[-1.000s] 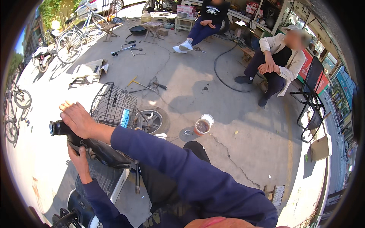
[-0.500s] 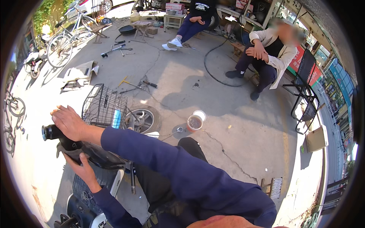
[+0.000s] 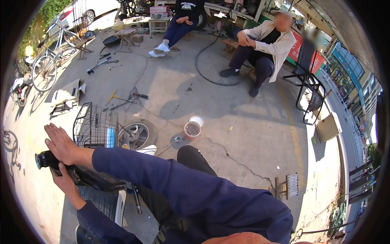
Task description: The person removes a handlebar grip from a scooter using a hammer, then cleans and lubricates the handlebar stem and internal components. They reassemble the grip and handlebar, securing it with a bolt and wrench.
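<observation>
At the left, a glossy black tubular part [image 3: 91, 177] of a scooter extends toward a round, bluish-rimmed end. My right hand [image 3: 61, 145] lies over its top near that end, fingers stretched out and spread. From below, my left hand [image 3: 66, 184] grips the same part, its thumb up along the side; its other fingers are partly hidden. My right forearm crosses above the part. Beneath it is the scooter's dark footboard [image 3: 99, 201], and a wire basket [image 3: 91, 128] stands just beyond my right wrist.
A wheel [image 3: 138, 134] lies beyond my arm, beside a small bucket of dark liquid [image 3: 192, 129]. Hand tools [image 3: 122, 97] are scattered on the concrete farther off. Two people sit at the back, near a black hose [image 3: 197, 65]. A folding chair [image 3: 308, 89] stands at the right.
My right hand's fingers have gone from curled over the tubular part to stretched and spread. My left hand still grips it from below. The whole view has shifted, with the surroundings now farther left.
</observation>
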Motion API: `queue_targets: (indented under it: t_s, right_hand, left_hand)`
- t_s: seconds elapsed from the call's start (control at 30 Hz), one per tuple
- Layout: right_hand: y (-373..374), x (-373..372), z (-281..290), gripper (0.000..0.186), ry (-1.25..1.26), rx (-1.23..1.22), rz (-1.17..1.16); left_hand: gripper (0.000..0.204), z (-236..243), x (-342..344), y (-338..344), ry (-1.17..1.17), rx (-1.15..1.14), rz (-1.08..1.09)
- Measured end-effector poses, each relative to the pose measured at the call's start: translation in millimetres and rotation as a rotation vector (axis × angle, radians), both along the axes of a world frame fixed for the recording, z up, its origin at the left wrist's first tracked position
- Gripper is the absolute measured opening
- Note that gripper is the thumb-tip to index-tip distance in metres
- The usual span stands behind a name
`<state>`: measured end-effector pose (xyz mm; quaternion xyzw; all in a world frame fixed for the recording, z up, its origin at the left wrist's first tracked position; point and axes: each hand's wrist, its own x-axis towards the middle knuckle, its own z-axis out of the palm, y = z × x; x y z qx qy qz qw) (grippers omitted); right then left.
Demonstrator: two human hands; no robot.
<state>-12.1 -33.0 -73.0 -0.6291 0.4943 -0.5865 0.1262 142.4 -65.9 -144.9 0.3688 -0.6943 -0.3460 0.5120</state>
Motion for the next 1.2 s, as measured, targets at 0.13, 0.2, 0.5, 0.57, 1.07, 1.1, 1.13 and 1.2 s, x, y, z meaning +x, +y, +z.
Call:
queue_targets:
  t_s: [0.13,0.2,0.5,0.57,1.07,1.1,1.13,1.2]
  right_hand:
    - [15.4,3.2,15.8,0.055,0.068,0.061,-0.010]
    - [24.5,-2.2,26.8,0.056,0.170,0.144,-0.004]
    - [77.9,-76.3,-38.5,0.076,0.078,0.141,-0.094]
    - [116.2,-82.0,-44.5,0.078,-0.008,0.191,-0.009]
    - [412.0,-245.4,-284.3,0.079,-0.372,0.799,-0.763]
    - [425.5,-249.2,-290.0,0.079,-0.384,0.877,-0.814]
    - [434.3,-252.9,-296.1,0.079,-0.396,0.948,-0.855]
    - [453.7,-256.9,-314.5,0.079,-0.446,0.936,-0.866]
  left_hand:
    - [0.081,-20.1,-9.1,64.6,-0.125,-0.188,0.363]
    - [0.075,-25.7,3.1,50.1,-0.107,-0.181,0.278]
    - [0.075,64.5,-20.8,3.1,0.339,0.113,-0.626]
    - [0.066,59.0,13.4,-44.7,0.331,0.140,-0.743]
    - [0.052,76.2,-74.4,26.6,0.300,-0.009,0.553]
    - [0.053,63.6,-83.6,19.5,0.204,-0.041,0.787]
    - [0.054,71.1,-95.5,29.8,0.305,-0.019,0.833]
    - [0.031,95.6,-120.0,52.8,0.530,0.024,0.896]
